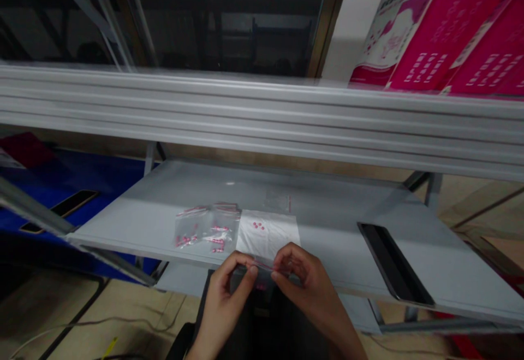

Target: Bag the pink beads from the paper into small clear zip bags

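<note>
Between my two hands is a small clear zip bag (264, 264) with a red-lined top edge; some pink pieces show low in it. The thumb and fingers of my left hand (231, 283) pinch one end of that edge. My right hand (301, 278) pinches the other end, its fingers curled. Just beyond lies a white sheet (270, 234) with several small pink tablets (258, 225) on it. To its left, filled zip bags (219, 234) with pink pieces lie flat, overlapping each other. A flat clear zip bag (278, 200) rests behind the sheet.
A dark phone or tablet (393, 264) lies on the grey shelf (335, 201) at right. Another dark phone (61, 210) is on a blue surface at left. A ribbed metal beam (245, 114) crosses above, with pink boxes (442, 37) standing on it.
</note>
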Available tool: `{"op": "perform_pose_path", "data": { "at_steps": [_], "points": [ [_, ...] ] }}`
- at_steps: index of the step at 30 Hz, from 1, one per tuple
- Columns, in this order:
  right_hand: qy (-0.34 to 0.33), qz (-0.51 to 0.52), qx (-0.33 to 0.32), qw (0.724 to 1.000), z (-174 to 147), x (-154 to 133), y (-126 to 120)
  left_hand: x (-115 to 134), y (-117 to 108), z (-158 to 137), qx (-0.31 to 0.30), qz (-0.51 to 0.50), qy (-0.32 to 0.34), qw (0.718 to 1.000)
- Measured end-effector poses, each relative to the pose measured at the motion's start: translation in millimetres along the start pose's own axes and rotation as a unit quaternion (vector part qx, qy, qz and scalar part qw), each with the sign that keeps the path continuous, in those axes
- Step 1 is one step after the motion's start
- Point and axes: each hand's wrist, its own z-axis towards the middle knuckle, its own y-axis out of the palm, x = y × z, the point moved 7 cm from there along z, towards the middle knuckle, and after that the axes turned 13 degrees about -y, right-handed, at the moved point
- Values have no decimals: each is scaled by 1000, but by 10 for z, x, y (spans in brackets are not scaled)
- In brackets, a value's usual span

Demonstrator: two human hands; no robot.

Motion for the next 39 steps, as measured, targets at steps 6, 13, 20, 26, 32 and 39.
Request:
{"op": "perform_pose_path", "data": {
  "at_steps": [6,13,20,26,32,39],
  "points": [
    [-13,-12,2,1000,-37,-25,-27,90,40,-27,-10,25,35,999],
    [-44,-6,61,997,-22,35,-79,208,0,-27,12,62,64,996],
    [-9,1,127,992,-41,94,-117,403,-110,-25,48,111,144,982],
    [39,64,146,987,-15,161,-111,398,-156,6,46,104,148,982],
    [-22,-7,123,992,17,69,-138,379,-174,33,46,87,123,988],
    [-143,-70,35,987,44,-206,-18,373,-114,-13,41,95,122,987]
  ]
}}
